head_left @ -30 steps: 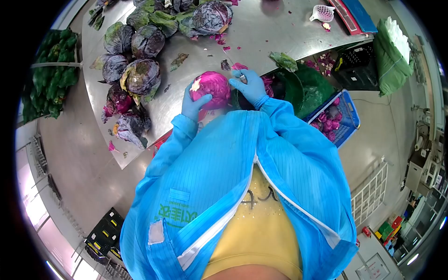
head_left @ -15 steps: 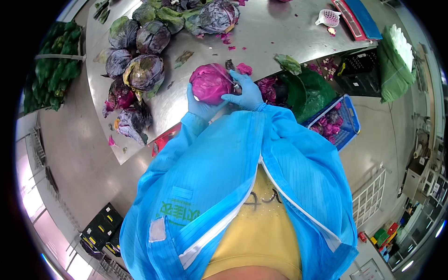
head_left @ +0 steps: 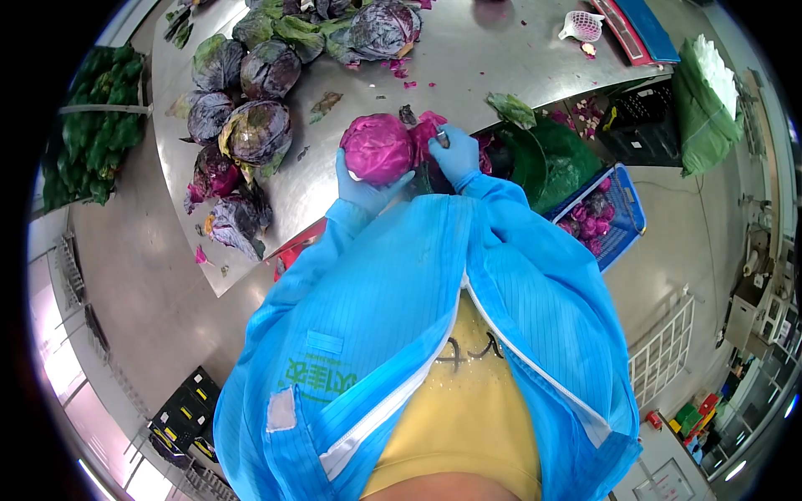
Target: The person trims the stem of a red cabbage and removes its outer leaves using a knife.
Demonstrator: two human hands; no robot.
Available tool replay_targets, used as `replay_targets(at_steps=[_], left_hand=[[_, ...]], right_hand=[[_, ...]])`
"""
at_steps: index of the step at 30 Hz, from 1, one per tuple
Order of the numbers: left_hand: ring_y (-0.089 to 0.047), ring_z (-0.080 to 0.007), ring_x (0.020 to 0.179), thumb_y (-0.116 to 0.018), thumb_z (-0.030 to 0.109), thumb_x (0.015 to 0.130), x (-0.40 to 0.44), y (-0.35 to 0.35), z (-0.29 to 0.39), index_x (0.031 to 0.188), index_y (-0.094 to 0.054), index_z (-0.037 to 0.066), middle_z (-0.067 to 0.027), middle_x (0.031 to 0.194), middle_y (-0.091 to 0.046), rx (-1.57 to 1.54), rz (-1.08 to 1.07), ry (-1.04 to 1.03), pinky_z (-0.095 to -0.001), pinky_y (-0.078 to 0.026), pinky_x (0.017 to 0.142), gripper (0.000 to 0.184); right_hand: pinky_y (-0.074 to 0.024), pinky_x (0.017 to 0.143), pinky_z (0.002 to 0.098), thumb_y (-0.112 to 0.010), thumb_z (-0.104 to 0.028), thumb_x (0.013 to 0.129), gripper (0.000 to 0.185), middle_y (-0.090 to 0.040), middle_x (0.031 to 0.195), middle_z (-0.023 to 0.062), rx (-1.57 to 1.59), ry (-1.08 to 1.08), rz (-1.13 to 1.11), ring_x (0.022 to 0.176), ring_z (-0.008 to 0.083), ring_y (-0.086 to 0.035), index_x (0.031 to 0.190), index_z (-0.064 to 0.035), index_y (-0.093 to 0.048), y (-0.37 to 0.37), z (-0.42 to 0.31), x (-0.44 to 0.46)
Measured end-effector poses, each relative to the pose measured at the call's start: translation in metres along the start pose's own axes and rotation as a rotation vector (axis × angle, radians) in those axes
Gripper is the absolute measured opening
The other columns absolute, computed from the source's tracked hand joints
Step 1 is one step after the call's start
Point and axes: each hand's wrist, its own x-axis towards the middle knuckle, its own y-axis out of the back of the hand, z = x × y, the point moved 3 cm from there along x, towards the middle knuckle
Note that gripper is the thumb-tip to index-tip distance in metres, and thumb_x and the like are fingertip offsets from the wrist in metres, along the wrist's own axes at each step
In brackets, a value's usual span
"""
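A peeled red cabbage (head_left: pixel 377 149) with a bright purple surface rests in my left hand (head_left: pixel 365 187), whose gloved fingers curl around its left and lower side. My right hand (head_left: pixel 458 157), also in a blue glove, is closed just to the right of the cabbage. The end of a small knife (head_left: pixel 442 139) shows at its fingers; the blade is hard to make out. Between the cabbage and my right hand is a loose purple leaf (head_left: pixel 425 134). I cannot tell whether my right fingers also pinch this leaf.
Several untrimmed red cabbages (head_left: pixel 257 134) lie at the left of the metal table (head_left: pixel 468 54), with leaf scraps scattered about. Right of my hands are a green bag (head_left: pixel 558 167) and a blue basket (head_left: pixel 625 219) holding purple pieces. A white mesh cup (head_left: pixel 582 26) stands farther back.
My right hand has moved right, away from the cabbage, and its fingers have closed more. More purple leaf now shows between it and the cabbage. My left hand keeps its hold.
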Motion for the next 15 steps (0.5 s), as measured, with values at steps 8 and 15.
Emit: replay_targets(at_steps=[8,15], left_hand=[[-0.029,-0.0383,0.130,-0.047,0.067,0.078,-0.010,-0.007,0.009,0.140,-0.029,0.018,-0.0105,0.143,-0.030,-0.164,-0.048,0.088,-0.0559,-0.031,0.103,0.081],[-0.028,-0.0436,0.130,-0.049,0.069,0.074,-0.007,0.003,0.009,0.142,-0.025,0.017,-0.0134,0.145,-0.028,-0.195,-0.075,0.130,-0.0534,-0.039,0.099,0.089]], right_hand=[[-0.0477,0.077,0.0361,-0.073,-0.033,0.070,0.053,-0.060,0.093,0.0156,-0.082,-0.065,0.302,0.084,0.0302,-0.060,0.115,-0.0065,-0.060,0.027,0.052,0.021],[-0.0452,0.086,0.0361,-0.073,-0.042,0.071,0.062,-0.057,0.107,0.0164,0.207,0.110,0.002,0.100,0.0288,-0.056,0.120,-0.0082,-0.057,-0.014,-0.034,0.006]])
